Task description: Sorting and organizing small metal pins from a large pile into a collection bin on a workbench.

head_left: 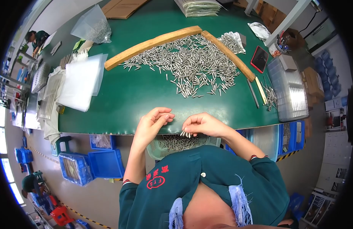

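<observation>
Right hand (203,124) fingers pinch bunch of metal pins (186,134) over basket (176,144); left hand (151,122) fingers loosely curled, empty. Sorting step; next needs careful release into basket.

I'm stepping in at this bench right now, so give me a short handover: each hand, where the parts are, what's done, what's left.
Right hand: closed on a small bunch of metal pins at the table edge.
Left hand: open, fingers curled, holding nothing visible.
Done: some pins lie in the pale basket on the lap.
Left: the big pin pile on the green table, between two wooden bars.
</observation>
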